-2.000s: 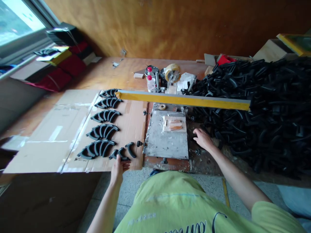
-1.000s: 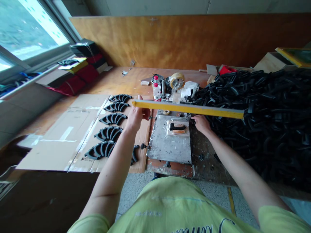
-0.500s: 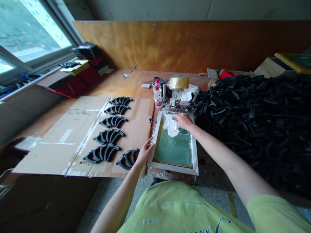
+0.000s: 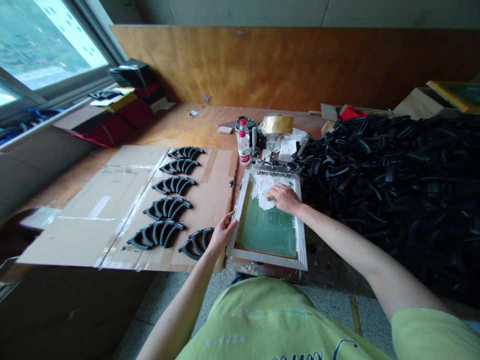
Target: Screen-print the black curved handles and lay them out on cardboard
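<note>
The person wears a yellow-green, short-sleeved cloth T-shirt [image 4: 262, 300], its right sleeve [image 4: 423, 327] wide and loose. A thin bluish line [image 4: 273, 313] crosses the chest, with small pale block lettering [image 4: 225, 340] and large dark cursive script [image 4: 318, 355] partly cut off below. The left hand [image 4: 223, 232] and right hand [image 4: 284, 198] are bare.

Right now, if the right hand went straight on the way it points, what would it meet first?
Probably the white smear just ahead of the right hand, then the left frame rail; hand height over the green screen is unclear.
</note>
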A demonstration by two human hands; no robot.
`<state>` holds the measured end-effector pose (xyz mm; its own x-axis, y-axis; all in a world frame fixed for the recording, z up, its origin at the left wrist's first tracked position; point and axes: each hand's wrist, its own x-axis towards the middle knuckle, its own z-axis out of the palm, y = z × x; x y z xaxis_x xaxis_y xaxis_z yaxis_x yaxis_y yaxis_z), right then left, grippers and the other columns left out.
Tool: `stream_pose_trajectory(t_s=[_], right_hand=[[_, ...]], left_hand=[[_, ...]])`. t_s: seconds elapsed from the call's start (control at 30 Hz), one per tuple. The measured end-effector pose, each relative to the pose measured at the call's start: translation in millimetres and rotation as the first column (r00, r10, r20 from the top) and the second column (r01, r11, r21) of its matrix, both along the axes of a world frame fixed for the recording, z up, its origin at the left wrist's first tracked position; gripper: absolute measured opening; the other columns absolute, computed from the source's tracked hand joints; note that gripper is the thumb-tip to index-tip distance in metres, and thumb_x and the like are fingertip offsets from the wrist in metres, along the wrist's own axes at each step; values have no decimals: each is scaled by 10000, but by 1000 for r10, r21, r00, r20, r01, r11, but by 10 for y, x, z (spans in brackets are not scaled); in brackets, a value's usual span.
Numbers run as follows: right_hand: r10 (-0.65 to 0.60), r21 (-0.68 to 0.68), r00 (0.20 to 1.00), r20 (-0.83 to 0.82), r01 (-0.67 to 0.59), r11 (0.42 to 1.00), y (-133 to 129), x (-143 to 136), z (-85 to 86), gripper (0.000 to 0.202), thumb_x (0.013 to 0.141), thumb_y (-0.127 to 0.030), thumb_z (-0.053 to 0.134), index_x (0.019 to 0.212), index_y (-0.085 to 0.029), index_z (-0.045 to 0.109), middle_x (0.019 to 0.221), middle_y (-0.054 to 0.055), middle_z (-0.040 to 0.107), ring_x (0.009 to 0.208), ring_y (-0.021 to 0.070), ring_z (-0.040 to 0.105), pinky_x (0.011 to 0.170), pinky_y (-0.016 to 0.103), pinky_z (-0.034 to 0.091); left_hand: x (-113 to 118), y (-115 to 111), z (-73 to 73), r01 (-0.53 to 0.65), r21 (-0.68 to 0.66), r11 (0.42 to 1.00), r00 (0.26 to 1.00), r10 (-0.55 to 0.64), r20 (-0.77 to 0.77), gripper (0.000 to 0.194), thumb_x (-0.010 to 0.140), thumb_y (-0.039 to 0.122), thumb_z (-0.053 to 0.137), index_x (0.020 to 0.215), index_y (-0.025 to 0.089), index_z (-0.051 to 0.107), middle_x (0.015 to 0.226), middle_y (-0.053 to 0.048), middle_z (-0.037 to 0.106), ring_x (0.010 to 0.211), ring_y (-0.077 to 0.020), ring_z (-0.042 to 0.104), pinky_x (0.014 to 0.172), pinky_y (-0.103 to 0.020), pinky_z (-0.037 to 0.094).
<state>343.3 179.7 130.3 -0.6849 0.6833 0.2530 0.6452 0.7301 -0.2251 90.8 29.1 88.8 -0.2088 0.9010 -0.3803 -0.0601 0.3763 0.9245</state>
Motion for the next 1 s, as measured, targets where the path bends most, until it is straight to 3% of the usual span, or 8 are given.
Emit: stream_pose_trajectory(t_s=[0.2, 0.4, 0.53, 0.67, 0.73, 0.87, 0.93, 1.0], right_hand=[[70, -54, 997, -44, -72, 996, -107, 127, -22, 167, 849, -198, 562, 973, -196, 674, 930, 70, 674, 898, 222, 588, 808, 326, 436], [-316, -103, 945, -86, 307, 946, 584, -41, 415, 580, 800, -317, 682, 1352, -309, 504, 964, 33, 694, 800, 212, 615, 728, 306, 448], [-485, -51, 825, -290, 492, 869, 860, 417, 554, 482, 856, -344, 581, 1324, -245, 523, 919, 45, 690, 820, 218, 620, 775, 325, 455], [-712, -191, 595, -374, 701, 687, 716, 942, 234, 283, 890, -276, 452, 1081, -160, 626, 825, 76, 680, 781, 219, 615, 759, 335, 463], [-716, -270, 624, -314, 664, 697, 490, 955, -66, 237, 870, -286, 490, 1013, -159, 632, 842, 83, 680, 796, 220, 613, 764, 338, 469], [-397, -265, 896, -196, 341, 902, 38, 594, -514, 347, 812, -302, 634, 1143, -203, 604, 977, 73, 668, 956, 233, 589, 867, 374, 457], [-295, -211, 948, -119, 266, 940, -115, 396, -527, 288, 810, -261, 652, 1094, -220, 637, 1005, 73, 643, 1003, 237, 558, 908, 389, 434], [-291, -164, 951, -101, 272, 948, -283, 224, -412, 161, 849, -240, 619, 999, -208, 667, 962, 75, 617, 965, 226, 546, 893, 377, 435]], left_hand=[[13, -7, 156, 32, 0, 999, 999, -32, 13, 723, 718, 535, 693, 1323, 179, 522, 715, -9, 670, 520, -116, 569, 471, -203, 435], [-33, 24, 675, 62, 3, 998, 995, -62, 76, 745, 693, 503, 731, 1333, 189, 514, 735, -6, 687, 554, -122, 595, 505, -207, 448], [-14, 222, 1136, 1, 187, 982, 998, -13, 64, 510, 760, 556, 644, 1070, 152, 663, 813, -31, 683, 606, -117, 603, 513, -198, 444], [86, 612, 1500, -64, 446, 893, 995, 23, 98, 468, 798, 562, 584, 1044, 166, 638, 938, -59, 692, 813, -166, 658, 647, -235, 512], [125, 789, 1609, -64, 467, 882, 992, 5, 126, 426, 810, 547, 578, 1001, 170, 632, 877, -53, 694, 788, -160, 662, 643, -242, 518], [195, 844, 1510, -136, 475, 869, 979, 45, 197, 415, 849, 564, 530, 980, 182, 622, 857, -44, 687, 739, -128, 648, 627, -229, 519], [282, 687, 1282, -110, 384, 917, 977, 29, 210, 439, 841, 572, 548, 1042, 187, 617, 893, -51, 691, 730, -122, 643, 610, -221, 516], [425, 449, 994, 55, 171, 984, 972, -92, 215, 501, 813, 586, 586, 1090, 170, 615, 928, -87, 706, 740, -145, 657, 587, -230, 518]])
